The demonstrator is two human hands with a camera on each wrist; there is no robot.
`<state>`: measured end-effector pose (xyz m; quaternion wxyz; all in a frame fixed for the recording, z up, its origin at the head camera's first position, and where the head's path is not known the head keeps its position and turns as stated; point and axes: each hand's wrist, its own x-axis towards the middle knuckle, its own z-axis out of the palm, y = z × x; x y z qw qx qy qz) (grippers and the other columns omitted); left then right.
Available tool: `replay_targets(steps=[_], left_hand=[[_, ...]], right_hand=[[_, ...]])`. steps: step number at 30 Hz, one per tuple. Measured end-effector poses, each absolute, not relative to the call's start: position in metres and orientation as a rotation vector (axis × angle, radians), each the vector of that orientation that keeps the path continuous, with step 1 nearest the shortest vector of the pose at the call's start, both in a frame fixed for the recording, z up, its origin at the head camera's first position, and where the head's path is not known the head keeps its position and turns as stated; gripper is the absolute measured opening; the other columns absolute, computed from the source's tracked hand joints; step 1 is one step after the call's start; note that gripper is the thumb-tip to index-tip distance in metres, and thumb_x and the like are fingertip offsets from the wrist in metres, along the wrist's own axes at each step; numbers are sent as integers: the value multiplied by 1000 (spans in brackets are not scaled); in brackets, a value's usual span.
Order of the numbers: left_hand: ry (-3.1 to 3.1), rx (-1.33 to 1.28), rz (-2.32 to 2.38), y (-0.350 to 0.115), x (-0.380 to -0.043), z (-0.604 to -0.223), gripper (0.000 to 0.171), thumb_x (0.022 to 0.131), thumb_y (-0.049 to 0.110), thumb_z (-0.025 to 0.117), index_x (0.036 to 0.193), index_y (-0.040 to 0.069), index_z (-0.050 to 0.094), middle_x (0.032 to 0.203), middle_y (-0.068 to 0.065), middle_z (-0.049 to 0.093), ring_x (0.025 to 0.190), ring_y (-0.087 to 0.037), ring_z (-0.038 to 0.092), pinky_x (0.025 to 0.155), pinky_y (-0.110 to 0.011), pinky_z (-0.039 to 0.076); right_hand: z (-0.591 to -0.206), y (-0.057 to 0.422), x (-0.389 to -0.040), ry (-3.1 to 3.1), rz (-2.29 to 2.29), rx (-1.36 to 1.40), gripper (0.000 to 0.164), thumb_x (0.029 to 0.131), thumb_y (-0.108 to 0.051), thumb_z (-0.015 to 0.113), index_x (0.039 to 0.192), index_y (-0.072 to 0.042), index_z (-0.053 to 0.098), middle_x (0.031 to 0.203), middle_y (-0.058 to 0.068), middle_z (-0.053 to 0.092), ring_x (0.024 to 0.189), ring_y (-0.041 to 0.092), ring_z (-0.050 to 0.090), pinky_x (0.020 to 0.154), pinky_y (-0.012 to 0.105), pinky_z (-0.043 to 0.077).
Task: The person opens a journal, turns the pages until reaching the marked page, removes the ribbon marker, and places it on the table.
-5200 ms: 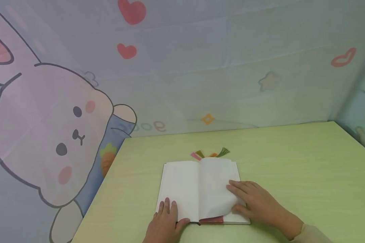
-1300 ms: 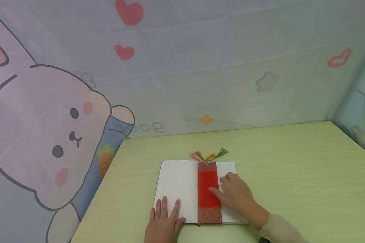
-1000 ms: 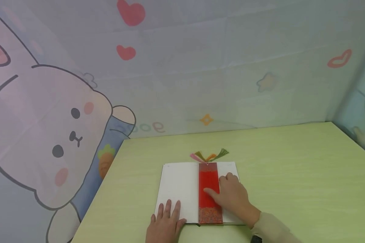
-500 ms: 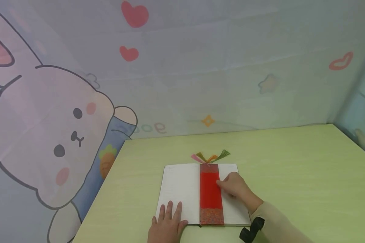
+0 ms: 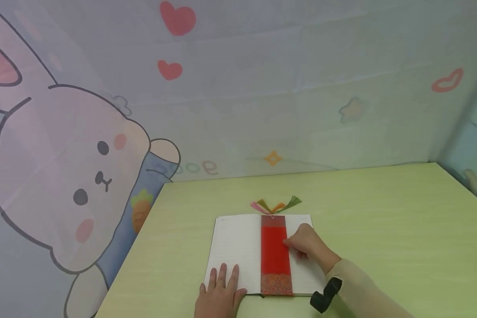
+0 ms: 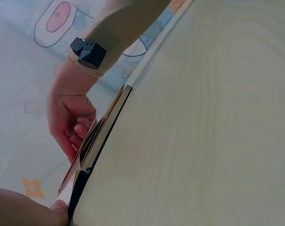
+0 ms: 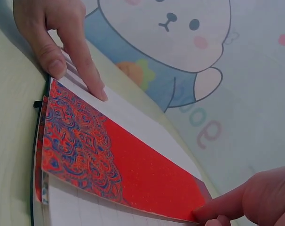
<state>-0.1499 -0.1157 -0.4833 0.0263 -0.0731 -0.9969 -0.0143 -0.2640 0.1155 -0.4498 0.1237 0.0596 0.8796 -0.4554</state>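
Note:
An open notebook with pale lined pages lies on the table. Along the inner side of its right page runs a red bookmark, its ends patterned; the right wrist view shows blue swirls on the near end of the bookmark. My right hand pinches the bookmark's right edge, thumb on top. In the left wrist view that edge stands slightly off the page below the right hand. My left hand rests on the lower left page with fingers spread and straight.
Colored tassels in pink, green and orange stick out beyond the notebook's top edge. The light green table extends to a printed cloth backdrop. A black device is strapped on the right wrist.
A page that covered the bookmark has been turned to the left, uncovering it. My right hand has gone from reaching over the bookmark to pinching its right edge. The left hand stays on the page.

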Motion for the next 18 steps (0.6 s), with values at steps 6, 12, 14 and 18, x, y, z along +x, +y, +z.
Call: replay_targets(steps=[6, 12, 14, 18], left_hand=[[-3045, -246, -39, -115, -149, -484, 55, 90, 50, 48, 134, 18, 49, 132, -14, 52, 121, -37, 46, 85, -59, 41], [-3036, -255, -25, -115, -149, -484, 55, 90, 50, 48, 134, 18, 49, 132, -14, 51, 121, -37, 46, 85, -59, 42], [-3042, -246, -29, -115, -148, -484, 55, 90, 51, 48, 135, 19, 48, 132, -14, 51, 121, -37, 45, 86, -59, 41], [-3040, -237, -40, -115, -148, -484, 55, 90, 51, 48, 135, 19, 49, 132, -14, 51, 122, -37, 45, 86, -59, 41]], right_hand=[[-450, 119, -264, 2531, -1386, 183, 30, 79, -12, 64, 52, -8, 50, 44, 2, 44, 36, 13, 41, 36, 20, 30], [-447, 125, -262, 2532, -1412, 142, 29, 82, -13, 64, 55, -2, 60, 47, 4, 51, 39, 14, 46, 39, 21, 36], [-446, 127, -261, 2537, -1418, 126, 29, 82, -13, 64, 57, -1, 62, 48, 5, 53, 39, 14, 47, 39, 22, 39], [-444, 129, -260, 2534, -1422, 114, 26, 83, -12, 65, 60, 0, 64, 50, 6, 56, 41, 15, 49, 42, 25, 44]])
